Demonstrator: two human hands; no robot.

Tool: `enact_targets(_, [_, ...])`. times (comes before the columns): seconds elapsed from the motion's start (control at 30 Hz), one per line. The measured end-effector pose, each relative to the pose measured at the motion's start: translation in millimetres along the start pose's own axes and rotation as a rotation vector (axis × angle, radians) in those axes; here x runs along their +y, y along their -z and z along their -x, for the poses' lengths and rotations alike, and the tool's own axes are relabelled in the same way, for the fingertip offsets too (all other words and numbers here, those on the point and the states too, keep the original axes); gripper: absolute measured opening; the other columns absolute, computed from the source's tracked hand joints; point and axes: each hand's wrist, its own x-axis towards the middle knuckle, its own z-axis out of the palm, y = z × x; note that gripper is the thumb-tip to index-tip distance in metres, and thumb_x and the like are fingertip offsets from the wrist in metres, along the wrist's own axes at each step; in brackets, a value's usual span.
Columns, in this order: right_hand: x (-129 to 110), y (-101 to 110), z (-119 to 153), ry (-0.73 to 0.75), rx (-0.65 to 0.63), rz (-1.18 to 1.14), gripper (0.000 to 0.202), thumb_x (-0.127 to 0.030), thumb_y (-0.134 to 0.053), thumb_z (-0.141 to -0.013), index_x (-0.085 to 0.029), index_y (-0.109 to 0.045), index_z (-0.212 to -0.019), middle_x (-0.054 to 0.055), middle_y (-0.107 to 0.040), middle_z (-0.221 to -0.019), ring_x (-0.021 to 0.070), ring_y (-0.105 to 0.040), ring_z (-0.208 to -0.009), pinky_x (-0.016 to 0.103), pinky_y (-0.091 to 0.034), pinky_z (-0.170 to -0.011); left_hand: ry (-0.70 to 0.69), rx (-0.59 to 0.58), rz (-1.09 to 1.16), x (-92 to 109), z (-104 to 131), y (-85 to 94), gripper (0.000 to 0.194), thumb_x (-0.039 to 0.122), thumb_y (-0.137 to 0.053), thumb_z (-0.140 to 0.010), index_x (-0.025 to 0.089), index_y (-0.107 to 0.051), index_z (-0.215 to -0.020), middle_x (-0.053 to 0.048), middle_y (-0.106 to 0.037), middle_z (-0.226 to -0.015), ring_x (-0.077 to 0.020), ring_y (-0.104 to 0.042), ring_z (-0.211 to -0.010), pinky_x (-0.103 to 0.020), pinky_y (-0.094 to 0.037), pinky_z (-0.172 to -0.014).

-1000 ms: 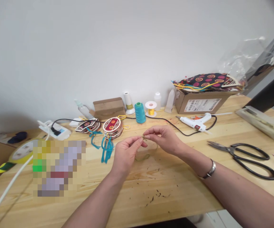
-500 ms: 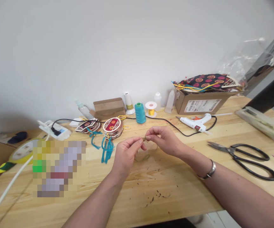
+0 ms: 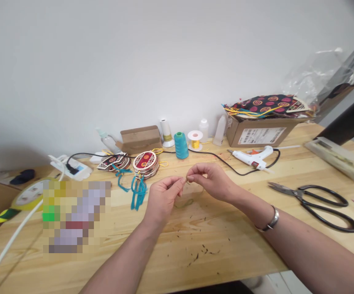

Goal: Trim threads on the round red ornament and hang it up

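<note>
My left hand (image 3: 164, 197) and my right hand (image 3: 210, 180) meet fingertip to fingertip above the wooden table (image 3: 226, 245). Both are pinched on a thin olive-green cord (image 3: 189, 202), whose loop hangs below the fingers. The part between the fingertips is small and mostly hidden. Beyond my left hand lie a stack of round red patterned pieces (image 3: 145, 162) with teal ties (image 3: 138, 193) and a stack of dark patterned pieces (image 3: 113, 162).
Black-handled scissors (image 3: 314, 204) and a white glue gun (image 3: 253, 158) lie right. A teal thread cone (image 3: 181, 145), yellow spool (image 3: 195, 141) and filled cardboard box (image 3: 256, 132) stand behind. A power strip (image 3: 75, 168) and white cable (image 3: 14, 241) are left.
The fingertips of both hands have shifted very slightly around the cord, with the left fingers drawn closer together. Everything else looks the same.
</note>
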Motion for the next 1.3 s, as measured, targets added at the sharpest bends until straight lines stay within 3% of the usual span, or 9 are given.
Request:
enact_targets(0.13, [1,2,0,-0.047,-0.029,-0.009,0.019,-0.026,-0.052,-0.084,-0.016,-0.065,-0.074,0.000,-0.065,-0.070,0.0105,-0.054,-0.064,0.023,-0.039,-0.061,-0.007,-0.002,0.035,-1,-2,0.2,0.022,0.035,-0.068,-0.071,0.014,-0.067,-0.066,0.005,-0.045,-0.049,-0.0063,-0.033,-0.046,-0.022,-0.021,-0.044])
enact_targets(0.33, [6,1,1,-0.109,-0.148,-0.001,0.033,-0.042,-0.056,-0.080,-0.015,-0.065,-0.064,-0.005,-0.044,-0.049,0.0063,-0.032,-0.047,0.022,-0.023,-0.045,0.003,0.022,0.080,0,-2,-1.0,0.022,0.034,-0.068,-0.072,0.014,-0.064,-0.064,0.006,-0.044,-0.047,-0.0053,-0.031,-0.045,-0.021,-0.021,-0.044])
enact_targets(0.5, [5,-2,1,-0.173,-0.158,-0.100,0.028,-0.037,-0.061,-0.076,-0.014,-0.064,-0.061,-0.003,-0.050,-0.051,0.0056,-0.034,-0.047,0.021,-0.024,-0.044,0.019,0.035,0.093,1,-2,-2.0,0.020,0.034,-0.070,-0.069,0.014,-0.065,-0.066,0.007,-0.044,-0.047,-0.0050,-0.031,-0.045,-0.021,-0.022,-0.044])
enact_targets(0.67, [1,-3,4,-0.176,-0.139,-0.120,0.030,-0.038,-0.062,-0.075,-0.014,-0.062,-0.056,-0.004,-0.046,-0.048,0.0055,-0.032,-0.045,0.022,-0.023,-0.043,0.034,0.026,0.109,0,-1,-2.5,0.021,0.034,-0.070,-0.068,0.014,-0.065,-0.066,0.007,-0.043,-0.046,-0.0049,-0.030,-0.044,-0.021,-0.020,-0.042])
enact_targets(0.97, [-4,-5,7,-0.174,-0.136,-0.096,0.024,-0.028,-0.060,-0.073,-0.015,-0.059,-0.053,-0.003,-0.050,-0.049,0.0067,-0.037,-0.048,0.022,-0.029,-0.045,0.060,0.022,0.144,0,0,-4.3,0.026,0.034,-0.070,-0.065,0.015,-0.057,-0.054,0.007,-0.041,-0.044,-0.0049,-0.029,-0.041,-0.021,-0.019,-0.041])
enact_targets(1.17, [-6,4,6,-0.145,-0.222,-0.070,0.033,-0.039,-0.057,-0.080,-0.014,-0.065,-0.061,-0.001,-0.055,-0.053,0.0070,-0.038,-0.048,0.022,-0.028,-0.045,0.045,-0.001,0.137,1,-2,-2.0,0.030,0.034,-0.069,-0.068,0.015,-0.054,-0.052,0.006,-0.042,-0.045,-0.0043,-0.028,-0.041,-0.022,-0.018,-0.041])
enact_targets(1.3, [-3,11,0,-0.160,-0.090,0.005,0.035,-0.039,-0.053,-0.082,-0.014,-0.067,-0.062,0.001,-0.058,-0.055,0.0083,-0.042,-0.050,0.023,-0.030,-0.047,0.038,-0.010,0.125,1,-2,-1.0,0.030,0.037,-0.069,-0.069,0.014,-0.056,-0.054,0.006,-0.043,-0.047,-0.0045,-0.030,-0.041,-0.022,-0.018,-0.041])
